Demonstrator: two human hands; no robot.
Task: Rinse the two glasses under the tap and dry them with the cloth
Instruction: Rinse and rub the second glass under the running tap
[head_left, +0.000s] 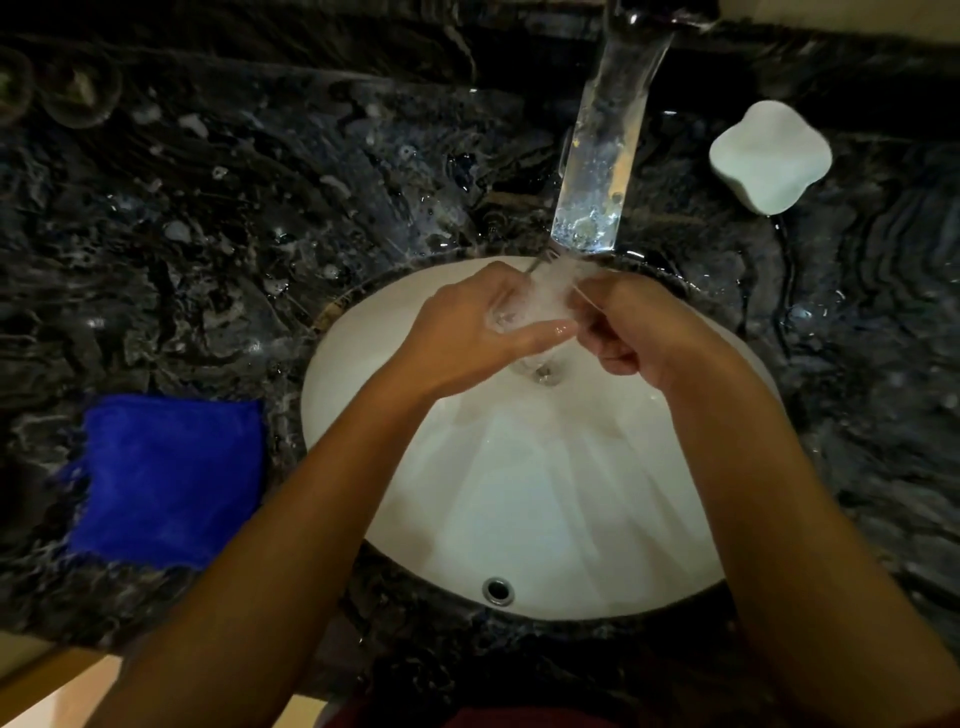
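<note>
My left hand (467, 332) grip: curled round glass (511, 314) under tap (602, 156) stream | my right hand (628, 332) grip: fingers curled at glass rim | cloth (171, 478): folded, on tabletop (260, 208), left of sink (545, 493).

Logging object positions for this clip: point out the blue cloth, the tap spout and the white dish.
blue cloth (169, 475), head view, middle of the folded fabric
tap spout (602, 156), head view, middle of its top face
white dish (770, 156), head view, centre of its top
</note>
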